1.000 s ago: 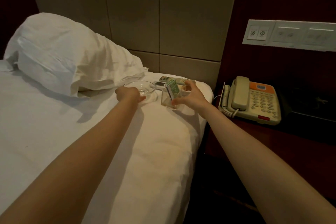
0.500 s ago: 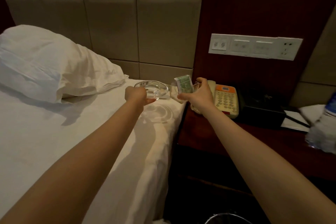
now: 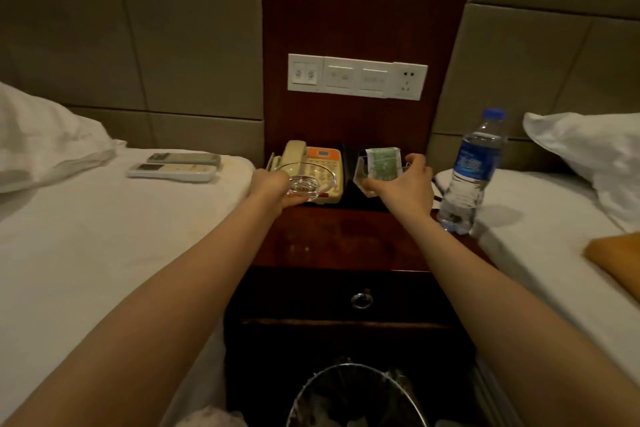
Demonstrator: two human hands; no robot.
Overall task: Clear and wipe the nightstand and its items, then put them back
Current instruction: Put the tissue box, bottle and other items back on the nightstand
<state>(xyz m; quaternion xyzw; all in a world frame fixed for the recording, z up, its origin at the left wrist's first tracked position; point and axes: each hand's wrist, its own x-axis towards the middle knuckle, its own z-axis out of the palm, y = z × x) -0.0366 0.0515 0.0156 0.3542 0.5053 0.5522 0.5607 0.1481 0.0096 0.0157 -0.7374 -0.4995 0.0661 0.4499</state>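
Note:
My left hand (image 3: 269, 188) grips a clear glass ashtray (image 3: 308, 180) by its near rim and holds it in the air above the dark wooden nightstand (image 3: 332, 239), in front of the cream and orange telephone (image 3: 311, 163). My right hand (image 3: 403, 185) grips a clear plastic holder (image 3: 367, 177) with green packets (image 3: 382, 163) standing in it, above the nightstand's back right part. Two remote controls (image 3: 176, 166) lie side by side on the left bed.
A water bottle (image 3: 469, 170) with a blue cap stands at the nightstand's right edge. White pillows lie on both beds. A switch panel (image 3: 356, 76) is on the wall. A wire bin (image 3: 356, 395) stands below the drawer (image 3: 360, 298). An orange cloth (image 3: 616, 263) lies on the right bed.
Both hands lifted the ashtray and the packet holder off the left bed and carried them to the right, over the nightstand. The view swung right with them.

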